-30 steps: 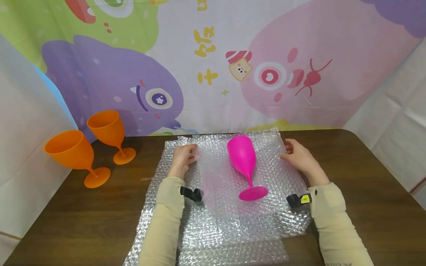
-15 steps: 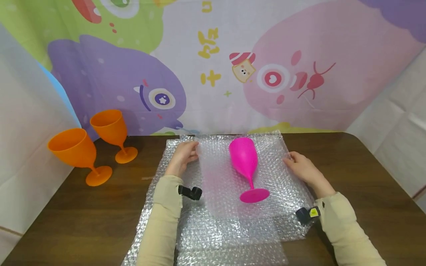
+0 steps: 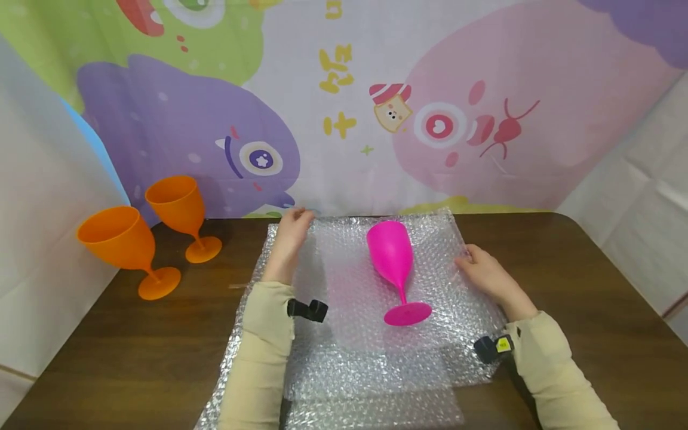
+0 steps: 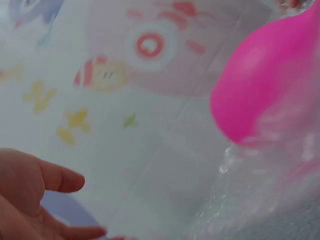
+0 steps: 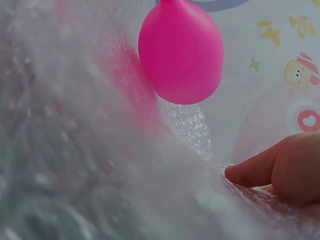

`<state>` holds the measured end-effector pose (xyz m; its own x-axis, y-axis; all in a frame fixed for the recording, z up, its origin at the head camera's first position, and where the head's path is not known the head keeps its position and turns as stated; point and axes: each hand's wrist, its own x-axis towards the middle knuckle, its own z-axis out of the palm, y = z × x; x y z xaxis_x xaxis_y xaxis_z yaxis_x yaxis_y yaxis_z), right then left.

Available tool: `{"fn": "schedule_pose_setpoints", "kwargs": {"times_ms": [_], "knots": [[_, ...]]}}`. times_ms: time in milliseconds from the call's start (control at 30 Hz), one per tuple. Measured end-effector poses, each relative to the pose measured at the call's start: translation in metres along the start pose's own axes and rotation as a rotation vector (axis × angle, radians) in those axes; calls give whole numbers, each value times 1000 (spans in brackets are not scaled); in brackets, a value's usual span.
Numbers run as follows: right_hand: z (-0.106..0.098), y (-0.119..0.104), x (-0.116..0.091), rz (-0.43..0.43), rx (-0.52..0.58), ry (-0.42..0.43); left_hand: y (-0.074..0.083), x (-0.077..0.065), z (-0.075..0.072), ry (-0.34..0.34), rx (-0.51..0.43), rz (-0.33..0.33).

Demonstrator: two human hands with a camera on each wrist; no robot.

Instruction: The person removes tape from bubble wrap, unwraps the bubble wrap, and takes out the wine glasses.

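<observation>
A pink goblet (image 3: 390, 254) lies on its side on a sheet of bubble wrap (image 3: 365, 370), bowl toward the back and foot toward me. My left hand (image 3: 292, 239) is over the far left corner of the wrap. In the left wrist view that hand (image 4: 22, 197) has thumb and fingers spread apart, with nothing between them. At the right edge of the wrap, my right hand (image 3: 493, 279) pinches the film. The right wrist view shows the thumb (image 5: 255, 167) pressed on the wrap's edge; the other fingers are mostly hidden.
Two orange goblets (image 3: 119, 239) (image 3: 177, 206) stand upright at the left of the brown wooden table (image 3: 586, 310). More bubble wrap lies beneath the top sheet. A cartoon-printed curtain (image 3: 344, 173) hangs behind the table's back edge, with pale cloth at both sides.
My left hand has come off the film's left edge and moved up toward the back. The right hand has shifted slightly right and nearer and now pinches the wrap. The pink goblet stays nearly in place.
</observation>
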<state>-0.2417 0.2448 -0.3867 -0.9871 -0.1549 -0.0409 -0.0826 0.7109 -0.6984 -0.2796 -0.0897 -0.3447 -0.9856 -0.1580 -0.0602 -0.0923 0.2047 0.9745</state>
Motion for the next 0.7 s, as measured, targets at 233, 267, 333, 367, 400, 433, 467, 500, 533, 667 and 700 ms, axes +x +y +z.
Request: {"fn": "schedule_pose_setpoints", "kwargs": {"times_ms": [233, 267, 333, 367, 400, 433, 467, 500, 533, 667, 700], "knots": [[-1, -3, 1, -13, -28, 12, 17, -24, 33, -97, 216, 136], [-1, -4, 1, -14, -32, 14, 19, -27, 36, -136, 218, 136], [-1, -5, 1, -15, -38, 14, 25, -34, 38, -198, 209, 135], [-1, -5, 1, -14, -39, 14, 28, -38, 37, -225, 190, 129], [-1, -5, 2, -12, -40, 14, 31, -41, 36, -244, 163, 123], [-1, -5, 2, -11, -39, 13, 35, -44, 35, -253, 125, 116], [-1, -5, 2, -11, -39, 14, 38, -47, 34, -255, 74, 110], [-1, -5, 2, -11, -39, 15, 41, -50, 33, -256, 19, 106], [-1, -5, 2, -14, -42, 17, 42, -51, 33, -252, -40, 103], [-1, -3, 2, -12, -45, 23, 36, -51, 45, -211, -167, 80], [0, -2, 2, -11, -46, 22, 31, -49, 50, -205, -163, 68]]}}
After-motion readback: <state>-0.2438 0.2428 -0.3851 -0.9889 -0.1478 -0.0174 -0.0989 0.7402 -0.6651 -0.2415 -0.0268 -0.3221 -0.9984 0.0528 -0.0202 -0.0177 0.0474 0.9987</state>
